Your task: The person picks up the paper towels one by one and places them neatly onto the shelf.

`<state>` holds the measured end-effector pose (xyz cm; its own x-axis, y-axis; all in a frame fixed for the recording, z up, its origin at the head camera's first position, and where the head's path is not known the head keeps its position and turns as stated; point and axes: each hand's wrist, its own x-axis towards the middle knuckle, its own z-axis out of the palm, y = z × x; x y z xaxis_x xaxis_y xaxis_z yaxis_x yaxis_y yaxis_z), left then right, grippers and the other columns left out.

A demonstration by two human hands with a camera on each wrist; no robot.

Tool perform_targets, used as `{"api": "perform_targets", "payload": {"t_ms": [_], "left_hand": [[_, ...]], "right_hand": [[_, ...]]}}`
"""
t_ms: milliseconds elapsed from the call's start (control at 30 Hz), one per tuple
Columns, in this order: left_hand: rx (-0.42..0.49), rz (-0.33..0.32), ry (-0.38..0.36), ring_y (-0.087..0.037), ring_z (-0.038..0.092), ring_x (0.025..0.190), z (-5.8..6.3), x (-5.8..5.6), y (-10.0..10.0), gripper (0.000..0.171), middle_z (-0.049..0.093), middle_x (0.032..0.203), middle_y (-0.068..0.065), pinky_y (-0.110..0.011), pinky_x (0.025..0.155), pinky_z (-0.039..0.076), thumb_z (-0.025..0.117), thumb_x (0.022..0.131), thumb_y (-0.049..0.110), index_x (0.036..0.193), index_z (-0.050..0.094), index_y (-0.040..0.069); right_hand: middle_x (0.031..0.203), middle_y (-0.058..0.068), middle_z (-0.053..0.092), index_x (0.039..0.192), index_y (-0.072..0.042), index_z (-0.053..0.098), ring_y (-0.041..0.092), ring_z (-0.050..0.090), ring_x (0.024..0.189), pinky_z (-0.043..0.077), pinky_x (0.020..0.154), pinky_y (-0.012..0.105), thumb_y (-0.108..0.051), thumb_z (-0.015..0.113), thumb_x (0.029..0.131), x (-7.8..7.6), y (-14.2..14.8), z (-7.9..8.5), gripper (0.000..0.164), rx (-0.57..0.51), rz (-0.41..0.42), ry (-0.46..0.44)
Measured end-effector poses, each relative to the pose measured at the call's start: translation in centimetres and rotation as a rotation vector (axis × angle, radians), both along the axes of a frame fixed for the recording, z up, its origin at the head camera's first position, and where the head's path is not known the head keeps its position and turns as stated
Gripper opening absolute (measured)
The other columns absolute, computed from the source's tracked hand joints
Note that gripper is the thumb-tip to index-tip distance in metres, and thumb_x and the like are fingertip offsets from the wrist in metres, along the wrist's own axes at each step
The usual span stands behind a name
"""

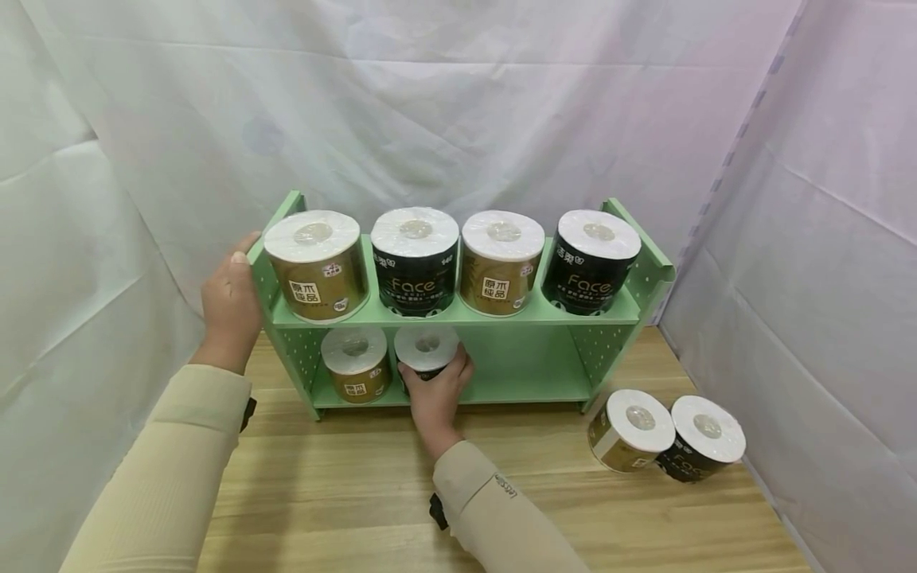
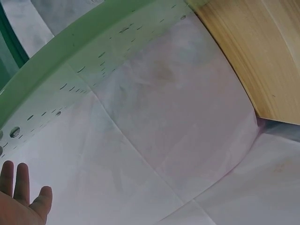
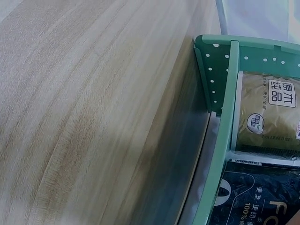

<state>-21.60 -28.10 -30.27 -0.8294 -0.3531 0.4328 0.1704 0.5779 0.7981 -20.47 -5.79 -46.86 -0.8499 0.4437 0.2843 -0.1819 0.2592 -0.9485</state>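
Observation:
On the lower shelf of a green two-tier rack [image 1: 458,318], my right hand [image 1: 435,395] grips a black-wrapped toilet paper roll [image 1: 427,345], thumb to the left and fingers around the right side. Close on its left stands a gold-wrapped roll [image 1: 356,362]. In the right wrist view the gold roll [image 3: 276,117] and the black roll [image 3: 258,192] appear side by side, with little of the hand showing. My left hand [image 1: 232,302] touches the rack's left side panel near its top. Extended fingers of the left hand [image 2: 23,197] show in the left wrist view beside the perforated panel [image 2: 93,65].
Along the upper shelf stand a gold roll [image 1: 322,274], a black roll [image 1: 415,270], another gold roll [image 1: 501,270] and another black roll [image 1: 593,270]. A gold roll [image 1: 623,438] and a black roll [image 1: 698,446] stand on the wooden table [image 1: 344,493] at right. White curtains [image 1: 458,103] surround it.

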Motion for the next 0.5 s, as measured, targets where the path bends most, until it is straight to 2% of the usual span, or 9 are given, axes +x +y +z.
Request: {"api": "perform_targets", "payload": {"t_ms": [267, 500], "left_hand": [[0.011, 0.000, -0.026, -0.028, 0.044, 0.132, 0.01, 0.02, 0.20, 0.051, 0.048, 0.144, -0.008, -0.045, 0.111, 0.035, 0.019, 0.103, 0.035, 0.144, 0.047, 0.024], [0.001, 0.025, -0.027, -0.034, 0.050, 0.126, 0.05, -0.01, 0.23, 0.051, 0.053, 0.138, -0.013, -0.050, 0.106, 0.039, 0.018, 0.103, 0.035, 0.142, 0.050, 0.027]], "right_hand": [[0.140, 0.023, 0.028, 0.145, -0.003, 0.030, 0.035, 0.033, 0.129, 0.033, 0.109, 0.047, -0.017, 0.090, 0.066, 0.21, -0.13, 0.14, 0.100, -0.020, 0.015, -0.019], [0.141, 0.023, 0.027, 0.146, -0.003, 0.028, 0.035, 0.032, 0.129, 0.034, 0.108, 0.047, -0.019, 0.090, 0.065, 0.43, -0.01, 0.36, 0.103, -0.007, 0.032, -0.018]]}}
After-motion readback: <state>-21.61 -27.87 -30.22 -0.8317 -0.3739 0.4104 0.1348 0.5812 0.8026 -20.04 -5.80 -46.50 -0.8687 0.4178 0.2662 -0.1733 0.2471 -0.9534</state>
